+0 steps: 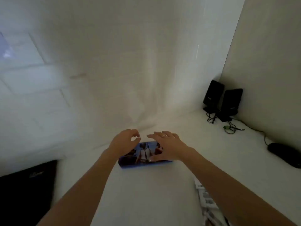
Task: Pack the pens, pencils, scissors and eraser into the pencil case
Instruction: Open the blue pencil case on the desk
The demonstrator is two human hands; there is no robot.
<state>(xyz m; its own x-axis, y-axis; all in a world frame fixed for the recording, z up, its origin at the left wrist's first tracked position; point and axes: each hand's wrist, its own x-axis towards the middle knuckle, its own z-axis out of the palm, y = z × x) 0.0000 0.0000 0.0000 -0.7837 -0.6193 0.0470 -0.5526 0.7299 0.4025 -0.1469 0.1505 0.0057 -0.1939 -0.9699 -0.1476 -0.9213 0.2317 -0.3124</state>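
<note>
Pencil case lay closed, lid up, low centre of frame on white cloth | left hand hovered at its left end, fingers loosely curled, grasping nothing | right hand spread flat over right half, thumb at near edge, probably steadying for opening | pens, pencils, scissors, eraser not visible.
</note>
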